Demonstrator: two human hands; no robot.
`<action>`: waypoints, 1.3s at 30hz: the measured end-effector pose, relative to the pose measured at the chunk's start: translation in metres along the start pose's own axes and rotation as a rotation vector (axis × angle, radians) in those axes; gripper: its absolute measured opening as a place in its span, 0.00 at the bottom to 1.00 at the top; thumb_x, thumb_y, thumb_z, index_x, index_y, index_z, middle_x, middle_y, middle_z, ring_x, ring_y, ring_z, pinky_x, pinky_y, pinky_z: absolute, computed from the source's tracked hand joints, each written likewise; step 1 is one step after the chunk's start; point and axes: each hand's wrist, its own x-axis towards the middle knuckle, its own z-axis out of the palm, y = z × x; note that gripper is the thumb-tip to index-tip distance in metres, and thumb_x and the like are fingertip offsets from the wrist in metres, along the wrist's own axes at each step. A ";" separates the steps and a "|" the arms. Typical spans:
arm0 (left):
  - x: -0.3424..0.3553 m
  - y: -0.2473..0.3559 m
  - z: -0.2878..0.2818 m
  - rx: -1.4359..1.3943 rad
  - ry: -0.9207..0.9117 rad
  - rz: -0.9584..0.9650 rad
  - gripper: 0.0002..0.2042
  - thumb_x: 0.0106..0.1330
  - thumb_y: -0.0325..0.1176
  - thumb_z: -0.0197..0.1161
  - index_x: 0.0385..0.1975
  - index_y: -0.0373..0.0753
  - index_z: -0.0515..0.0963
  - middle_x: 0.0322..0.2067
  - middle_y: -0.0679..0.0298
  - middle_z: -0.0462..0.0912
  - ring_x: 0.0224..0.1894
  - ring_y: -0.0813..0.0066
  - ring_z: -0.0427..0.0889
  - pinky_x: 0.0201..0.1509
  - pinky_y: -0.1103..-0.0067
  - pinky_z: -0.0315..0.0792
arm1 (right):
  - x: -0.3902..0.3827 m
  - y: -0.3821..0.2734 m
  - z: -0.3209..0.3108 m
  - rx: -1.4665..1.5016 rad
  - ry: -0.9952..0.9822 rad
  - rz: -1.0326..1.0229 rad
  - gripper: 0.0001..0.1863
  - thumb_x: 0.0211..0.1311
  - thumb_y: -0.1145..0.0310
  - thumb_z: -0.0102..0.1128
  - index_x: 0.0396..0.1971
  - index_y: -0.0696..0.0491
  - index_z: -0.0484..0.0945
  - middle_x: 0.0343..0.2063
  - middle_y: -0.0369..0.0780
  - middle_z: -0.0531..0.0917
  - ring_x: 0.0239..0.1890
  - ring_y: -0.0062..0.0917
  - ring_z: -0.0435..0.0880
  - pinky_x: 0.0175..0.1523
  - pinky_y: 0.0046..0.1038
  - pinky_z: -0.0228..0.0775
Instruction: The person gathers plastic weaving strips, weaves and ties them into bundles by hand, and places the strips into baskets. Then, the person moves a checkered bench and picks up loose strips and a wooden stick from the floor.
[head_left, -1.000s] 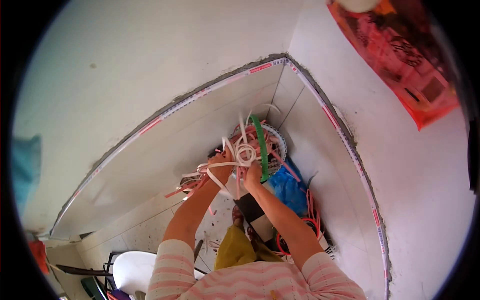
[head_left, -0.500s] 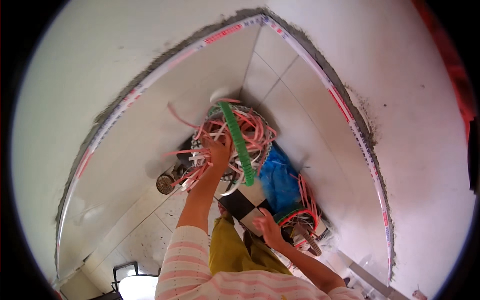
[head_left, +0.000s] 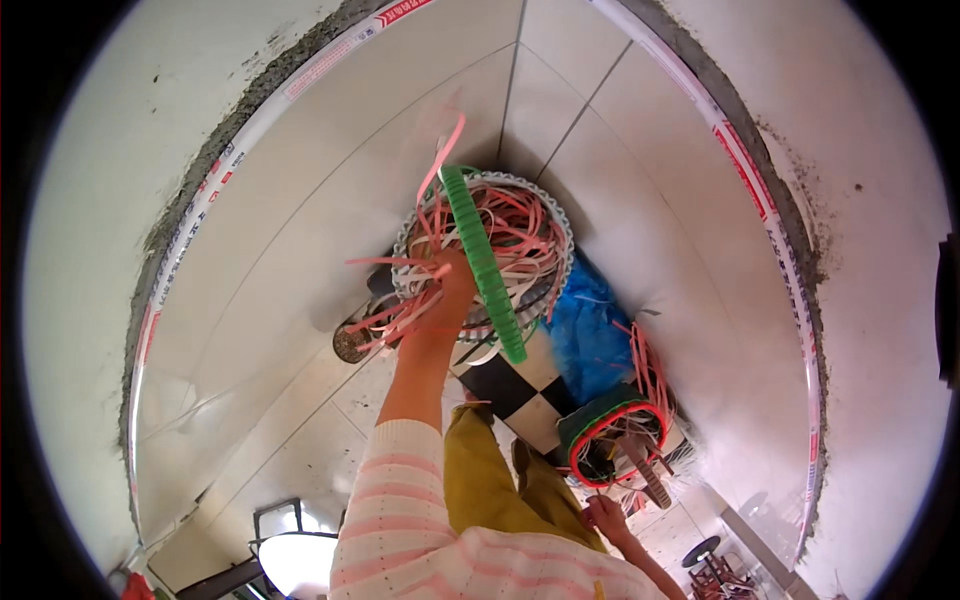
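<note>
A woven basket full of pink and white plastic strips stands in the wall corner, its green wrapped handle arching over the top. My left hand reaches in beside the handle, on its left. It is closed around a bunch of strips, whose pink ends poke out to the left; the basket hides part of the fingers. Down by my right thigh, my right hand hangs below a smaller basket with a red rim. Its fingers are loosely bent, with nothing seen in them.
A blue plastic bag lies between the two baskets, on black and white checks. A brown tool-like piece sticks out of the smaller basket. Left of the large basket is a round tin-like container. Tiled walls close in on both sides.
My right hand has dropped down and toward my body, away from the smaller basket. My left hand stays at the large basket, and the view has shifted.
</note>
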 end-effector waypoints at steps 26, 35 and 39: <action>-0.039 -0.135 -0.189 -0.716 0.387 0.432 0.19 0.52 0.28 0.60 0.46 0.33 0.70 0.51 0.47 0.67 0.56 0.46 0.63 0.58 0.57 0.56 | -0.094 0.041 -0.038 1.087 0.351 0.919 0.10 0.58 0.70 0.49 0.33 0.62 0.73 0.22 0.43 0.79 0.19 0.26 0.79 0.22 0.25 0.74; -0.182 -0.100 -0.294 -0.904 -0.114 0.533 0.15 0.52 0.24 0.59 0.41 0.33 0.72 0.41 0.51 0.74 0.47 0.53 0.71 0.54 0.63 0.62 | -0.058 0.209 0.009 0.724 0.898 0.990 0.15 0.51 0.64 0.56 0.28 0.63 0.74 0.25 0.49 0.79 0.30 0.39 0.80 0.37 0.36 0.72; -0.232 -0.086 -0.317 -1.105 -0.525 0.539 0.15 0.52 0.25 0.62 0.41 0.33 0.74 0.34 0.51 0.77 0.38 0.56 0.77 0.43 0.70 0.70 | -0.003 0.218 -0.002 0.639 1.114 1.001 0.25 0.48 0.58 0.62 0.39 0.63 0.71 0.32 0.50 0.78 0.37 0.40 0.77 0.45 0.34 0.67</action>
